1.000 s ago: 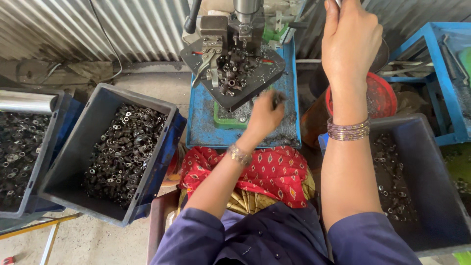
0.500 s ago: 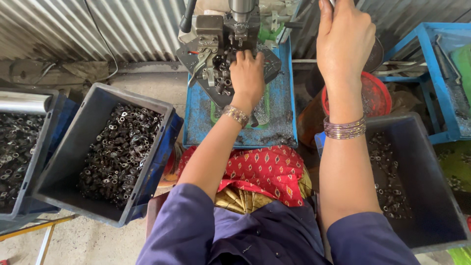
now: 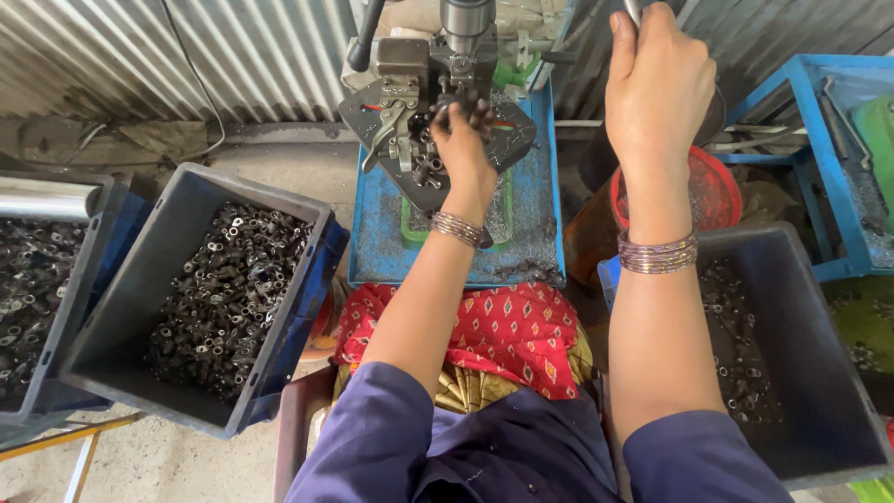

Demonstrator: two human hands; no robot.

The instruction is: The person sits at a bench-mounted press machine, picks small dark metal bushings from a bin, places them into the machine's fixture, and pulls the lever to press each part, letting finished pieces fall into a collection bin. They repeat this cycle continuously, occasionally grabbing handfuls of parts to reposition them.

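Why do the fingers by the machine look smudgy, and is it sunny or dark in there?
Head view: the left hand over the small metal parts on the machine is slightly motion-blurred at the fingertips; the right hand on the lever looks sharper. Soft daylight, no hard shadows; the insides of the dark crates are dim. The corrugated wall shows pale glare.

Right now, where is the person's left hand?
In the head view, the left hand is top centre, on the dark plate of the small press, among the little metal parts piled there. The blue stand lies below it.
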